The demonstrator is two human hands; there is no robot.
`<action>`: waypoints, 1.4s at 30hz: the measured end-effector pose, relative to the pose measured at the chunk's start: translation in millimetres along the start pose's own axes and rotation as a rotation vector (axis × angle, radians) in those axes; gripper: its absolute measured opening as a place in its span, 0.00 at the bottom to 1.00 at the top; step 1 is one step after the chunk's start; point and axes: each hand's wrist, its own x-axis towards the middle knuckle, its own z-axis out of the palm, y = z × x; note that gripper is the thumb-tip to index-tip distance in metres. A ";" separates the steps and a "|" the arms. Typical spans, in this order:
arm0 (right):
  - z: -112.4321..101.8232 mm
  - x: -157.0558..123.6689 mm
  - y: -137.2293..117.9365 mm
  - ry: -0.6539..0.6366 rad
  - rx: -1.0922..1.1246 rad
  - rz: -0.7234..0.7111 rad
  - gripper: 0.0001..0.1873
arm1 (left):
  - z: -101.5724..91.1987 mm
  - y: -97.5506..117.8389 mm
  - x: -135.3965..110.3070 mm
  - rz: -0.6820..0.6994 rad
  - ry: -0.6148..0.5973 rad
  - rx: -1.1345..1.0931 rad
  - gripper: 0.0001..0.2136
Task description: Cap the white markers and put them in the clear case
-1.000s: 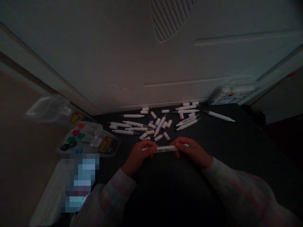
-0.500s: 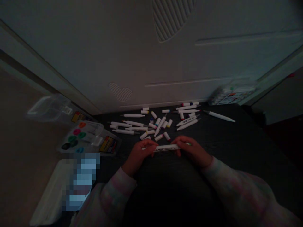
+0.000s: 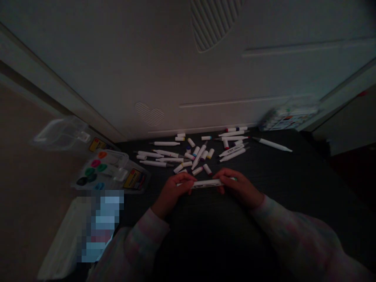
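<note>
A white marker (image 3: 207, 183) lies level between my two hands, just above the dark tabletop. My left hand (image 3: 179, 188) is closed round its left end, and my right hand (image 3: 235, 185) grips the right end, where a bit of green shows. The fingers cover both tips. Beyond them, several uncapped white markers (image 3: 199, 155) are scattered with loose caps. A cap with a dark purplish end (image 3: 207, 169) sits nearest my hands, beside another white cap (image 3: 197, 170). More markers (image 3: 234, 153) lie to the right of this spread.
At the left stands a clear plastic case (image 3: 116, 164) with its lid open and several coloured marker ends inside. A pixelated bright screen (image 3: 104, 225) is at lower left. Another marker set (image 3: 289, 116) stands at the back right, near a lone marker (image 3: 272, 145). A white panel (image 3: 164, 70) rises behind.
</note>
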 end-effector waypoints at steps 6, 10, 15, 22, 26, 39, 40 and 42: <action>0.9 -0.6 -1.8 -0.004 0.027 0.004 0.13 | 0.6 1.1 -0.5 0.005 -0.001 -0.017 0.13; 1.2 -1.2 -2.8 -0.004 0.046 0.014 0.12 | 0.1 0.5 -0.5 0.007 -0.003 -0.018 0.12; 1.2 -1.2 -2.4 -0.004 0.054 0.017 0.12 | 0.2 0.1 -1.1 0.013 -0.003 -0.031 0.11; 1.4 -1.0 -2.8 -0.007 0.072 0.018 0.11 | -1.1 -2.7 -0.4 -0.004 -0.015 -0.047 0.13; 0.8 -1.7 -2.8 0.000 0.100 0.027 0.12 | -2.0 -5.2 0.7 0.006 -0.025 -0.069 0.13; 7.0 0.2 -9.9 0.080 0.288 0.034 0.14 | -4.1 -8.9 2.7 0.013 -0.036 -0.047 0.13; 7.2 0.4 -10.1 0.081 0.296 0.032 0.14 | -4.1 -8.9 2.7 0.016 -0.037 -0.046 0.13; 7.2 1.0 -9.7 0.082 0.312 0.027 0.14 | -4.0 -8.6 2.5 0.020 -0.037 -0.042 0.13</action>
